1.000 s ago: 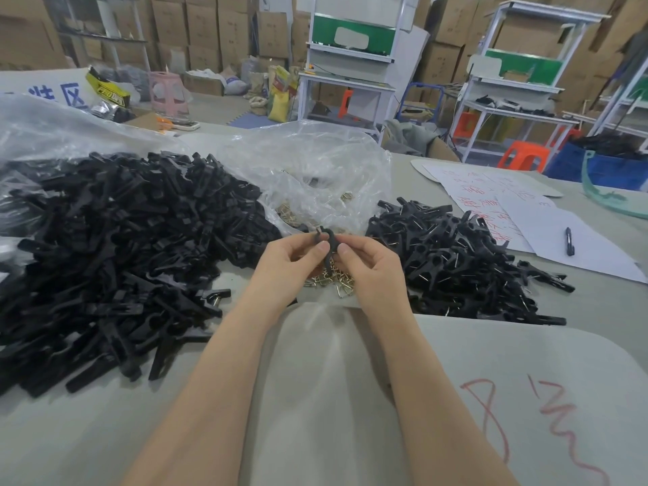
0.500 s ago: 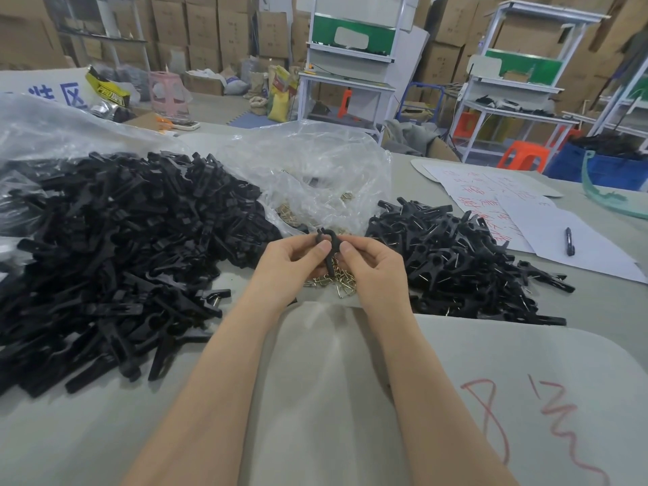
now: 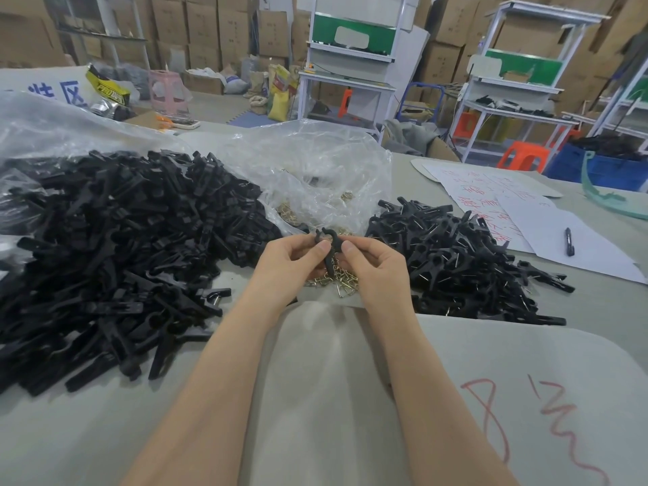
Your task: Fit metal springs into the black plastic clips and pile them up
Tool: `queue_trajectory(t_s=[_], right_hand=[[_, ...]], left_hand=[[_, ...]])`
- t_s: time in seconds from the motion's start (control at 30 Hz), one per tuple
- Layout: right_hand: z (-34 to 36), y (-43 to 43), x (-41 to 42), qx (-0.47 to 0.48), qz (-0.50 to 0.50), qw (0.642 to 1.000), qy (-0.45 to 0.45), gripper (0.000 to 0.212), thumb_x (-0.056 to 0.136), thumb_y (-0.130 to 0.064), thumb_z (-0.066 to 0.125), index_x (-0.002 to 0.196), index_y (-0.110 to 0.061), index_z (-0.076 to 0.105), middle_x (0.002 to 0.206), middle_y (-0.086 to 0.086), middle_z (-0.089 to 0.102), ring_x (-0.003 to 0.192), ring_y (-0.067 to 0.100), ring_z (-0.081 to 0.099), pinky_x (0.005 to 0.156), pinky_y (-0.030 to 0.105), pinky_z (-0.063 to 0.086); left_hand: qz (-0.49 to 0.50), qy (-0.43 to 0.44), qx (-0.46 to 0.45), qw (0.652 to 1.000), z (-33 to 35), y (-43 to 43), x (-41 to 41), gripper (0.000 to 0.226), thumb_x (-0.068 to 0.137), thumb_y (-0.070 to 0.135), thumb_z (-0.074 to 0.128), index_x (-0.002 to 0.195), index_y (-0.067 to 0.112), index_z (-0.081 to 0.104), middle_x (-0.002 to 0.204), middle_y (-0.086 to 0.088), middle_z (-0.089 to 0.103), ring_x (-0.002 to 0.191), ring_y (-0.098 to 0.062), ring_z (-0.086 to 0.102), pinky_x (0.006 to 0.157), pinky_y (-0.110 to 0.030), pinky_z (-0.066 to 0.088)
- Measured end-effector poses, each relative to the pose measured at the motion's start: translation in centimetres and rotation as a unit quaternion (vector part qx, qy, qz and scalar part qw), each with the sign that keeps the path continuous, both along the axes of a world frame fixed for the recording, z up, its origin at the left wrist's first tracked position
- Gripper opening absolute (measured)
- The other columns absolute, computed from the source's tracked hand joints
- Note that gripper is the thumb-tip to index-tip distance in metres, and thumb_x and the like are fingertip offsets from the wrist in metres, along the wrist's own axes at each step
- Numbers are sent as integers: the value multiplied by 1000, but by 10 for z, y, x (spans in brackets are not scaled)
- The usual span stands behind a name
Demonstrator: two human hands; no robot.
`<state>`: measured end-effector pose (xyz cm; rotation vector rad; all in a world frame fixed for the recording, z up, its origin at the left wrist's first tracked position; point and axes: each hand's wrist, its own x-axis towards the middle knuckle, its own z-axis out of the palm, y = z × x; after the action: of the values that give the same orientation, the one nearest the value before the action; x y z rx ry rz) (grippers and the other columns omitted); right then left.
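Both hands hold one black plastic clip (image 3: 328, 248) upright over the table's middle. My left hand (image 3: 291, 266) pinches it from the left, and my right hand (image 3: 375, 266) pinches it from the right, thumbs near its forked top. Under the hands lies a small heap of brass-coloured metal springs (image 3: 345, 280). A big pile of loose black clips (image 3: 115, 247) fills the left side. A smaller pile of clips with springs fitted (image 3: 463, 261) lies to the right. Whether a spring sits in the held clip is hidden by my fingers.
A crumpled clear plastic bag (image 3: 315, 170) with more springs lies behind the hands. White papers with red writing (image 3: 498, 201) and a pen (image 3: 568, 242) sit at the right. A grey sheet with red marks (image 3: 491, 415) covers the near table. Shelves and cardboard boxes stand beyond.
Both hands keep pinching the clip in the same place. The clip has turned slightly between the fingers and now stands a little more upright.
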<state>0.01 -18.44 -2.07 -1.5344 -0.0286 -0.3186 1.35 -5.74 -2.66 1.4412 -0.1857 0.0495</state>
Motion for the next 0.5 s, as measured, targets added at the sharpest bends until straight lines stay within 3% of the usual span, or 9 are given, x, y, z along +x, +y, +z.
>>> queue_trajectory(t_s=[0.13, 0.5], right_hand=[[0, 1, -2, -12, 19, 1000, -4, 18, 90, -3, 61, 89, -18, 71, 87, 2, 72, 83, 14, 68, 80, 21, 55], [1, 0, -2, 9, 19, 1000, -6, 18, 90, -2, 61, 88, -17, 71, 89, 6, 74, 84, 16, 70, 76, 20, 54]], left_hand=[[10, 4, -1, 1000, -1, 1, 1, 13, 92, 14, 61, 100, 12, 70, 87, -2, 74, 76, -6, 68, 74, -18, 55], [-39, 13, -21, 999, 1, 2, -2, 19, 96, 13, 55, 95, 21, 71, 86, 5, 75, 79, -2, 68, 72, -12, 51]])
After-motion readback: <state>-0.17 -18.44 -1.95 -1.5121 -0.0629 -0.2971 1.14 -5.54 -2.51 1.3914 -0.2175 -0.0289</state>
